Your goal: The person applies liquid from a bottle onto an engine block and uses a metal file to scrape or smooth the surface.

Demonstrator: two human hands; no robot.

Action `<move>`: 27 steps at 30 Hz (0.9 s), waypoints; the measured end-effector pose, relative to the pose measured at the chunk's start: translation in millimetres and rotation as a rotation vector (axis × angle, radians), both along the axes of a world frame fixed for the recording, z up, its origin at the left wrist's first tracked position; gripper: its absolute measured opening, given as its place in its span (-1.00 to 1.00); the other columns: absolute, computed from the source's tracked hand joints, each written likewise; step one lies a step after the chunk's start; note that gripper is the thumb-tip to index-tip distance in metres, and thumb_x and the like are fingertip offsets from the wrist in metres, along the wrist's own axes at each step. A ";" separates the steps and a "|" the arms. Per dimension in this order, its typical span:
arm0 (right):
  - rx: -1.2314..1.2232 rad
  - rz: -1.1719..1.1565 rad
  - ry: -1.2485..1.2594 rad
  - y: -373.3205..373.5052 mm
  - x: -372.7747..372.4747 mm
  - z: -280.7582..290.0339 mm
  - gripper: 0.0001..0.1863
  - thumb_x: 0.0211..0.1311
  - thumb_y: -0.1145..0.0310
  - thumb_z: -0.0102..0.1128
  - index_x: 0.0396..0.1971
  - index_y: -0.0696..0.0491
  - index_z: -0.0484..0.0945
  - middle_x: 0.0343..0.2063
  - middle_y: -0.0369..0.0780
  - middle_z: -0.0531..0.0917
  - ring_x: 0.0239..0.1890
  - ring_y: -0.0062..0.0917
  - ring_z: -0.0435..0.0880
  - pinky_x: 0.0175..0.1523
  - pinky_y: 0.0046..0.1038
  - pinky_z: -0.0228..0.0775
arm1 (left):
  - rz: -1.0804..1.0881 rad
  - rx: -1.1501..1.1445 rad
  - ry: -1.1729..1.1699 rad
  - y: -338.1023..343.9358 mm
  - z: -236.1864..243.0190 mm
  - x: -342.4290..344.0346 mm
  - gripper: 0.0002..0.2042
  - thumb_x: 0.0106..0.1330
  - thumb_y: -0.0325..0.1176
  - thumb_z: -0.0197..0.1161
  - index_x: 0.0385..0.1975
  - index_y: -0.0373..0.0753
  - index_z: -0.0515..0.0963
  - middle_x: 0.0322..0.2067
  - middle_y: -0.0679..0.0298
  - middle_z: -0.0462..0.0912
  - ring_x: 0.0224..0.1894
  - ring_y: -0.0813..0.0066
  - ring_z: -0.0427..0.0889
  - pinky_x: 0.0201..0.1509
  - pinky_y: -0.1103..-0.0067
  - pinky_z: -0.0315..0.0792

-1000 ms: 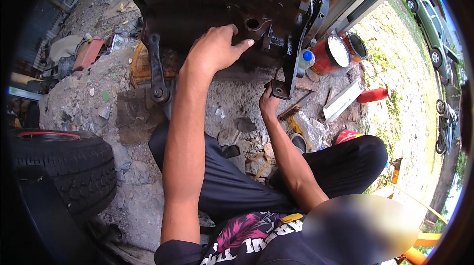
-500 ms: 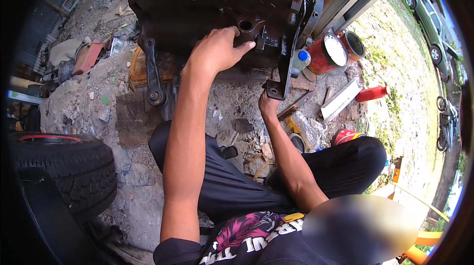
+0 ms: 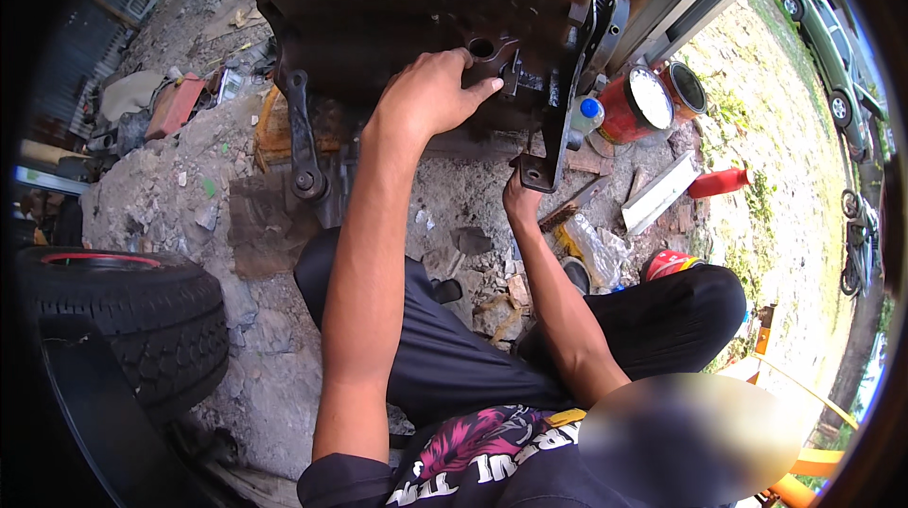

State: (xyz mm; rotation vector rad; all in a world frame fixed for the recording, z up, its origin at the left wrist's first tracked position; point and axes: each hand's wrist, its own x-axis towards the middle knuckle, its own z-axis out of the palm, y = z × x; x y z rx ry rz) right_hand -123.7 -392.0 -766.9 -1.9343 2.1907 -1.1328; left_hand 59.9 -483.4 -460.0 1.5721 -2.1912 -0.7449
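Note:
A large, dark, greasy engine block (image 3: 430,2) fills the top of the head view, with a round hole beside a small lug. My left hand (image 3: 426,96) rests against its lower face just below that hole; the thumb stretches out to the right, apart from the fingers, and nothing shows in its grip. At the block's right side a dark metal bracket (image 3: 535,173) hangs down and ends in a flat foot with a hole. My right hand (image 3: 522,198) reaches up behind this foot, which hides its fingers and anything in them.
A black lever arm (image 3: 303,144) hangs at the block's left. A tyre (image 3: 123,328) lies lower left. To the right are a blue-capped bottle (image 3: 584,113), a red paint can (image 3: 624,109), a white metal strip (image 3: 660,194) and a red bottle (image 3: 719,183). Rubble covers the ground.
The whole view has shifted slightly, so everything sits a little farther right and lower. Both hands keep nearly the same places against the block and the bracket.

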 end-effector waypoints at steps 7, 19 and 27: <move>-0.183 0.037 0.052 -15.9 1.9 11.1 -0.65 0.17 0.60 0.04 -0.02 0.16 0.53 -0.23 -0.06 0.61 -0.19 -0.19 0.60 -0.04 -0.26 0.45 | -0.003 0.009 -0.013 -0.7 2.2 -2.0 -0.41 0.21 0.11 0.30 -0.05 -0.36 0.58 -0.22 -0.04 0.69 -0.15 0.06 0.69 -0.07 0.37 0.53; 0.064 0.033 -0.940 8.4 7.2 -7.7 -0.59 0.35 0.50 0.01 0.19 0.13 0.39 0.09 -0.12 0.54 0.11 -0.45 0.51 0.17 -0.35 0.40 | 0.029 -0.022 -0.030 0.2 -2.9 1.0 -0.42 0.21 0.08 0.31 -0.04 -0.36 0.58 -0.25 -0.02 0.70 -0.19 0.09 0.70 -0.09 0.40 0.53; -0.007 0.052 -0.901 12.5 21.8 -12.9 -0.61 0.35 0.38 -0.05 0.14 0.16 0.41 0.05 -0.10 0.54 0.10 -0.33 0.48 0.27 -0.32 0.32 | 0.039 0.022 -0.052 3.0 -1.4 7.3 -0.40 0.21 0.11 0.29 -0.02 -0.37 0.57 -0.24 -0.04 0.69 -0.16 0.07 0.70 -0.05 0.37 0.52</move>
